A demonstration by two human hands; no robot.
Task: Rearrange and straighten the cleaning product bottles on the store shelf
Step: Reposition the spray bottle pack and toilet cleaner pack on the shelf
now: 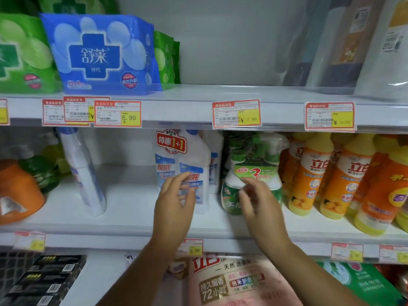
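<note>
Hands are both up at the middle shelf (132, 208), and neither has a sure hold. The left hand (174, 206) has its fingers loosely spread and holds nothing; its tips lie in front of the white twin-pack (198, 155) of cleaner bottles, and the blur hides whether they touch the label. The right hand (258, 204) sits just beside it, in front of the lower part of the green spray pack (256, 166). Its fingers are bent a little toward the wrap, but they are smeared by motion and I cannot tell whether they pinch it or only brush it.

Both packs stand upright, side by side, near the front of the shelf. Right of the green pack come rows of orange dish-soap bottles (309, 177), close against it. Well off to the left, a tall white bottle (84, 173) leans over on a bare stretch of shelf, near an orange jug (19, 193).

The trouble I'd watch for is tipping. Both packs look tall for their footing, so a shove high up rather than low would likely rock them forward off the edge. Sliding the green pack rightward could knock the orange row over in a chain. The leaning bottle may slip flat if the shelf gets jolted
</note>
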